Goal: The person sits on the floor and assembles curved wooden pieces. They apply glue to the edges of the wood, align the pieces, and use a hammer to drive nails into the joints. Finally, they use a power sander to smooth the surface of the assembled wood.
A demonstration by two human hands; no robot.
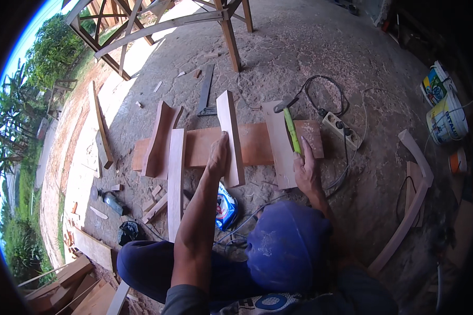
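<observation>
My left hand (219, 155) is closed around a pale wooden board (230, 126), which stands tilted over a reddish plank (197, 147) lying on the ground. In my right hand (307, 170) is a hammer (292, 131) with a bright green handle and a dark head. The hammer lies over a wide pale board (278, 142) that crosses the right part of the plank. Left of my left hand, a curved brown wooden piece (156, 142) and a long narrow pale piece (176, 178) rest against the plank.
A power strip (341, 129) with a black cable sits right of the plank. Beyond it are white buckets (446, 118) and a curved wooden piece (404, 226). A metal square (207, 89) and a wooden frame (228, 37) stand farther off. An angle grinder (112, 201) lies left, near wood scraps.
</observation>
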